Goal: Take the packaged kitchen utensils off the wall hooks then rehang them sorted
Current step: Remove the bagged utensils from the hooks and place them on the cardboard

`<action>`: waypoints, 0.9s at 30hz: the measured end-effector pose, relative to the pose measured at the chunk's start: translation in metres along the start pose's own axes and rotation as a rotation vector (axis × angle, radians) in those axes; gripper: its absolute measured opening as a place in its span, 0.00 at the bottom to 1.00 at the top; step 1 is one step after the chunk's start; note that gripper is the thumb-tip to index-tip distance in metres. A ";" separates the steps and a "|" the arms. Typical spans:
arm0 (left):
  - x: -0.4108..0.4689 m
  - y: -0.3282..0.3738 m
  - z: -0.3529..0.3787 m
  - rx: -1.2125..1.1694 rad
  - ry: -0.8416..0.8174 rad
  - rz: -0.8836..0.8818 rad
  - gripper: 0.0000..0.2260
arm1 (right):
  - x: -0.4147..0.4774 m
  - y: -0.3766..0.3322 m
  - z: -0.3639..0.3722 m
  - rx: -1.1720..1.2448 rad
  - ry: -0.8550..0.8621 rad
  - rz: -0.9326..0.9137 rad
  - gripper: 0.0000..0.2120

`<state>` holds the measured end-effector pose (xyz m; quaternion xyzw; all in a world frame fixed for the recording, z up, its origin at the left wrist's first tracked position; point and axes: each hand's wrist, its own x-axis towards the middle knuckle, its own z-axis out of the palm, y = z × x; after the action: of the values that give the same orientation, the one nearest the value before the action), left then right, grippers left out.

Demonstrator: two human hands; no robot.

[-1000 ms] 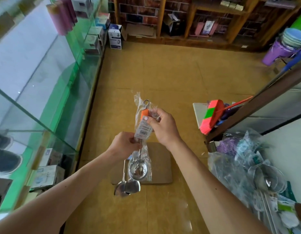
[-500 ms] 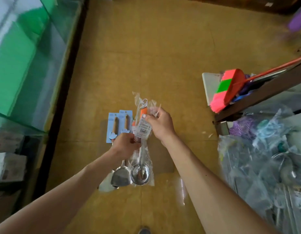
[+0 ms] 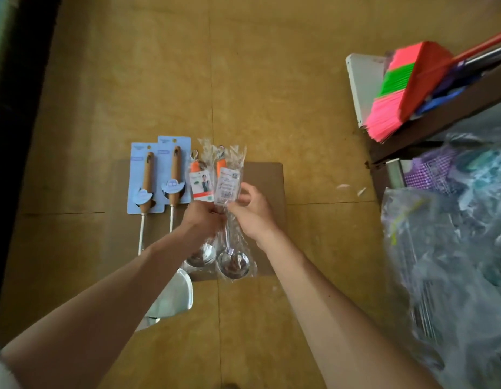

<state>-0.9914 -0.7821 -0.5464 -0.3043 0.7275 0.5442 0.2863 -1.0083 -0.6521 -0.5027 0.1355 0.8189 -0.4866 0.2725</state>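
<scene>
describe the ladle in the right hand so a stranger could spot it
On the brown cardboard sheet on the floor, four utensils sit side by side. It's the rightmost: the orange-handled steel ladle in clear plastic, pinched by the right hand, barcode label facing up.

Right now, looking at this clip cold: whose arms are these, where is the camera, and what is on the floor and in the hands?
No machine here: a person wears a wide-angle camera on the head, looking down at their own bare arms. The left hand and right hand together hold a bagged ladle with an orange handle, in clear plastic. Beside it another orange-handled ladle is partly hidden by the left hand. Two carded utensils with wooden handles lie on a cardboard sheet on the floor. To the right are a pink broom and a heap of plastic-wrapped goods.
</scene>
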 end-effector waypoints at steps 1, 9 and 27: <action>0.006 0.000 0.002 -0.002 0.000 -0.003 0.07 | 0.006 0.004 0.001 0.000 -0.003 -0.004 0.27; 0.013 0.012 -0.004 0.118 0.162 0.138 0.04 | 0.026 0.008 0.014 0.008 0.012 -0.008 0.26; -0.099 0.102 -0.088 0.215 0.305 0.161 0.17 | -0.057 -0.086 -0.021 0.019 0.071 -0.008 0.26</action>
<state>-1.0114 -0.8317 -0.3882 -0.2916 0.8383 0.4324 0.1591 -1.0101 -0.6736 -0.3999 0.1518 0.8238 -0.4906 0.2399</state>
